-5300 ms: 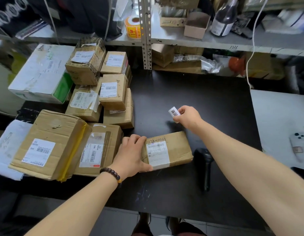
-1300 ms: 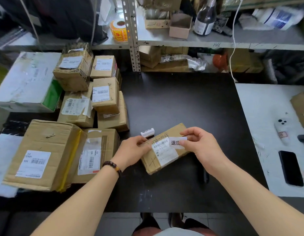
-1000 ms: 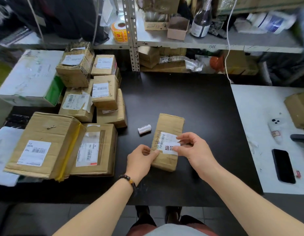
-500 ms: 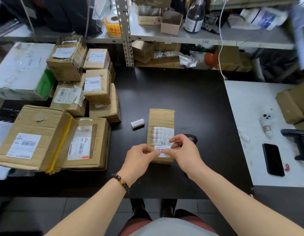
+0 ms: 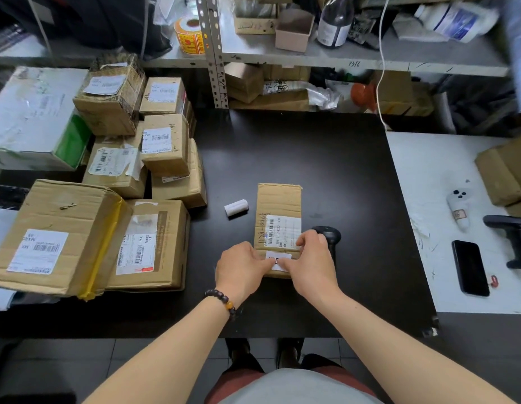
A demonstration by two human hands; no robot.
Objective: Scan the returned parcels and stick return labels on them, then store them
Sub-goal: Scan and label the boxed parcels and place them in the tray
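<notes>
A small brown parcel [image 5: 278, 204] lies lengthwise on the black table [image 5: 311, 158], with a white shipping label on its top. A white return label [image 5: 278, 259] lies on the parcel's near end. My left hand [image 5: 241, 268] holds the label's left end with curled fingers. My right hand [image 5: 310, 263] holds its right end, with the index finger resting on the shipping label. A small white label roll [image 5: 236, 207] lies just left of the parcel. The black scanner [image 5: 330, 237] lies to the right, partly hidden behind my right hand.
Stacked brown parcels [image 5: 154, 147] and a big box [image 5: 58, 237] fill the table's left side. A white table [image 5: 428, 176] at the right carries a phone [image 5: 470, 268] and more boxes [image 5: 504, 173]. A metal shelf [image 5: 311, 58] stands behind.
The parcel was turned lengthwise toward me and the roll was set down on the table. The return label came down from mid-parcel to the near end, where both hands now hold it.
</notes>
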